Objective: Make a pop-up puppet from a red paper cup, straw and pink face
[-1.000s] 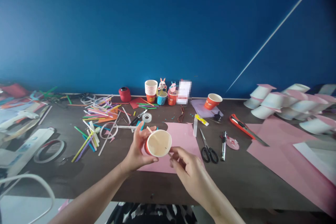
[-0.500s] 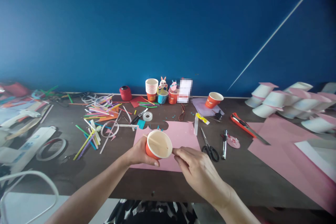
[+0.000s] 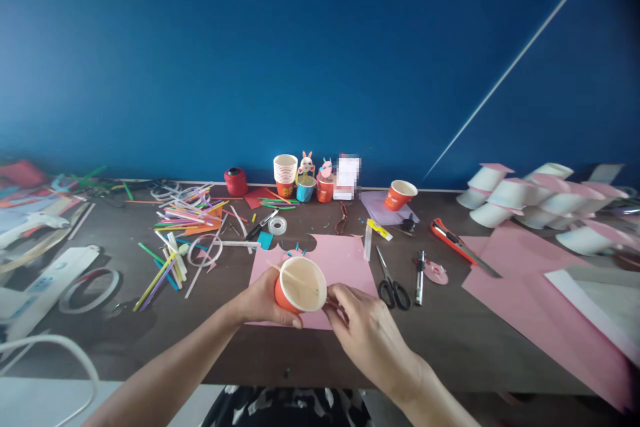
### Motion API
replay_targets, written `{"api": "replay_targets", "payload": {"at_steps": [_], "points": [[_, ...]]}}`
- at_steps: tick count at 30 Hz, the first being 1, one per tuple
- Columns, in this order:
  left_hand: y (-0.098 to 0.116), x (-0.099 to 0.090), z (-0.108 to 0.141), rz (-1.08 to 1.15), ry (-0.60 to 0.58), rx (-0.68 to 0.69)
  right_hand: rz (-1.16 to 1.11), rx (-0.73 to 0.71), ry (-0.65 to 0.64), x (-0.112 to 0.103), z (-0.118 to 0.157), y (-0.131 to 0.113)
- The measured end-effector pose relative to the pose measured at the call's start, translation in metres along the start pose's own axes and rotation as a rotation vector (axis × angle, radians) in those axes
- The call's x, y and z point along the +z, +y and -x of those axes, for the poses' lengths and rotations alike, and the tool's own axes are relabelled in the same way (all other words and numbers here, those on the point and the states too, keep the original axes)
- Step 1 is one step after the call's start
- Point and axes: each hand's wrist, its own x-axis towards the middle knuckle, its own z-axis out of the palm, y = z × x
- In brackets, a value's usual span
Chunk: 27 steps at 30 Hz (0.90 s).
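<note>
Left hand (image 3: 264,299) holding a red cup (image 3: 303,295)
Right hand (image 3: 373,328) at its side, near the table's (image 3: 250,361) front edge; stacked cups (image 3: 285,173) by the back edge

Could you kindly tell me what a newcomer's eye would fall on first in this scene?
Most likely the red paper cup near the lower middle, held in the left hand, with the right hand close beside it. Next might come the broad blue wall filling the view's upper half, then the bright pile of colored sticks on the table's left side.
</note>
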Motion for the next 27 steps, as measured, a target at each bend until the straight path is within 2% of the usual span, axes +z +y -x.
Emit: {"api": "replay_targets", "payload": {"at_steps": [3,6,12,16,20,22,25,27], "points": [[-0.001,-0.001,-0.001,-0.001,0.062,-0.006,0.119,0.033,0.085,0.004,0.005,0.003],[0.0,-0.003,0.0,-0.006,0.102,-0.005,0.127,0.08,0.104,0.0,0.009,0.006],[0.003,0.001,0.001,-0.02,-0.048,0.03,-0.275,0.122,-0.089,-0.005,0.004,-0.002],[-0.001,-0.003,-0.002,-0.065,0.0,0.041,-0.499,0.212,-0.075,0.002,-0.001,-0.005],[-0.007,-0.003,-0.005,-0.187,0.104,0.063,-0.607,0.241,-0.037,0.005,-0.006,-0.005],[-0.007,0.004,-0.007,-0.27,0.205,0.082,-0.637,0.261,-0.008,0.007,-0.009,-0.006],[-0.006,0.018,-0.011,-0.39,0.514,0.116,-0.676,0.297,0.018,0.016,-0.013,-0.007],[-0.004,0.025,-0.013,-0.456,0.633,0.133,-0.724,0.323,0.003,0.025,-0.015,-0.01]]}}
